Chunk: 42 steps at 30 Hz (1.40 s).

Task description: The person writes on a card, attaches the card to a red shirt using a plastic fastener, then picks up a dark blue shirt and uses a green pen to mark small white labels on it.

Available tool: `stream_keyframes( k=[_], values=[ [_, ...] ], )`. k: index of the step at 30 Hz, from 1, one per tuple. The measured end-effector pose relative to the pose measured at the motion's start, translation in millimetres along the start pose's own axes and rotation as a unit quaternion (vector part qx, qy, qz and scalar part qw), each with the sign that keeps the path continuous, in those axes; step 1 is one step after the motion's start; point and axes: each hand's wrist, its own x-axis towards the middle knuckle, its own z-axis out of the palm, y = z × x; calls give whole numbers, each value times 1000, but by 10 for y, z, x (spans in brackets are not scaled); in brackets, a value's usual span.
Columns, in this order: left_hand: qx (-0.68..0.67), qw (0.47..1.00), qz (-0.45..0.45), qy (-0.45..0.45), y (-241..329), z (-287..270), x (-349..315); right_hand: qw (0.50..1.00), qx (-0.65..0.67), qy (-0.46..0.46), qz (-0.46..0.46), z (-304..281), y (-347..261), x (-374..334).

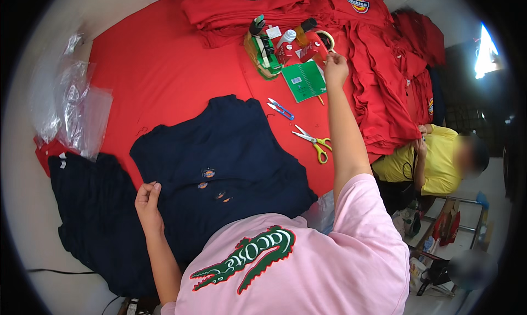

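Observation:
My left hand (149,204) is closed, thumb against the fingers, over the left edge of a navy garment (241,145) spread in front of me. Whatever it pinches, if anything, is too small to tell. Several small patches (208,173) lie on the garment's middle. Reaching far forward, my right hand (336,69) has its fingertips pressed together beside a tape roll (327,39) and a green spiral notebook (305,81); what lies between them cannot be made out. Near that arm are yellow-handled scissors (316,142) and blue thread snips (281,108).
A green tape dispenser (263,51), small red boxes (310,49) and a white bottle (286,38) stand at the back. Red garments (379,79) pile up behind and right. Clear plastic bags (77,106) and more navy clothing (99,216) lie left. A person in yellow (439,156) is at right.

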Motion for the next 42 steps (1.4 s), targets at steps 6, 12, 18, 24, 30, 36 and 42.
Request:
stream_keyframes(
  k=[6, 12, 18, 24, 30, 36, 42],
  values=[
    [16, 1000, -17, 7, 34, -10, 35, 987, -154, -38, 3, -366, 149, 537],
    [47, 999, -23, -15, 102, 166, 127, 947, -212, -215, -109, -498, 389, 991],
    [63, 998, -12, -7, 118, 182, 184, 930, -201, -295, -84, -528, 364, 1223],
    [70, 997, -6, 21, 134, 260, 159, 960, -69, -262, -73, -644, 434, 1240],
    [92, 995, -12, 22, 129, 248, 119, 962, -9, -271, -29, -681, 427, 1126],
    [91, 996, -7, 23, 141, 265, 134, 966, 50, -252, 6, -648, 634, 1056],
    [85, 996, -10, 7, 88, 365, 205, 986, 53, -159, -24, -553, 1204, 1197]
  ],
)
